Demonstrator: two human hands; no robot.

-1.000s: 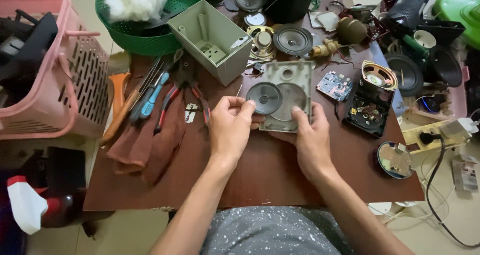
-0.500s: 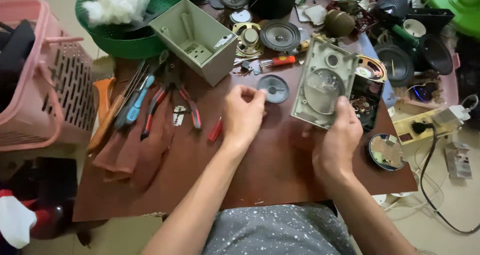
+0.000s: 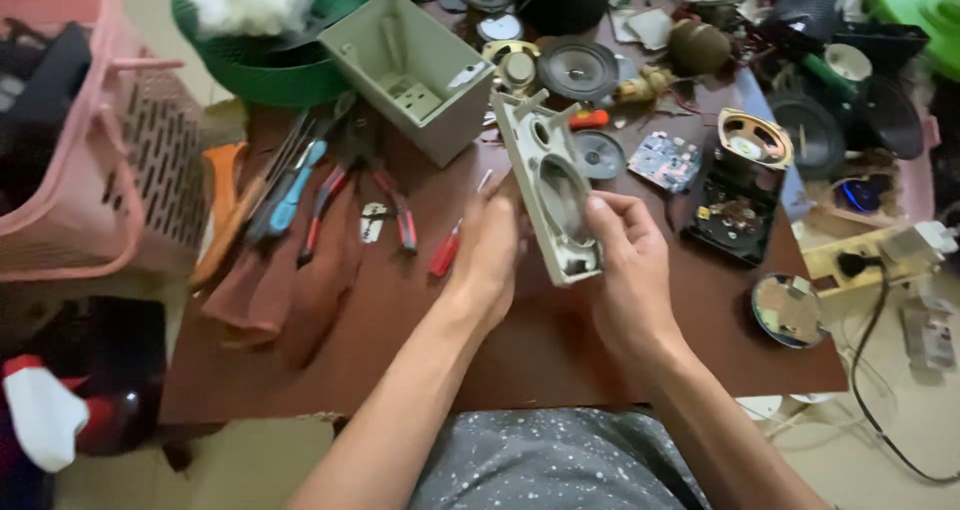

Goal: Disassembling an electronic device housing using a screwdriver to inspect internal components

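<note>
Hands [image 3: 490, 255] two, speaker panel [image 3: 553, 190] one

Dark brown table [image 3: 560, 350], pliers [image 3: 330, 195], red screwdriver [image 3: 447, 250], grey plastic box [image 3: 415, 70], loose speakers [image 3: 578, 68], circuit board [image 3: 665, 160]

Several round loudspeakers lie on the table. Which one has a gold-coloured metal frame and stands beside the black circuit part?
The gold-framed speaker at the right, resting against the black circuit part. The black cone speaker and the small grey speaker have no gold frame.
</note>
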